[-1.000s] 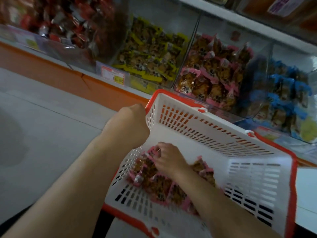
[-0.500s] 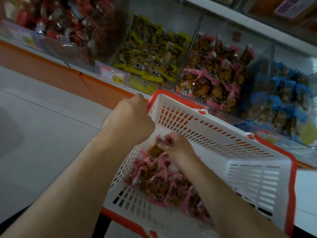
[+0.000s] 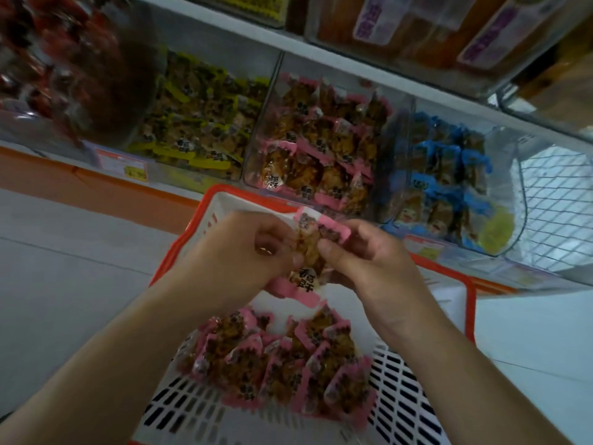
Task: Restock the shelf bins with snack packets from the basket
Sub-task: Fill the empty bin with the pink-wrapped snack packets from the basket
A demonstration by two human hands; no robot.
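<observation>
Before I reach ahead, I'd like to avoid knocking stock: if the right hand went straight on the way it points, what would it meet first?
Probably the pink packets in the clear bin, past the basket rim. The right hand points up-shelf; depth is unclear.

Pink-packet bin (image 3: 316,139) open-topped; upper shelf (image 3: 369,64) overhangs; basket rim (image 3: 244,193) just below.
</observation>
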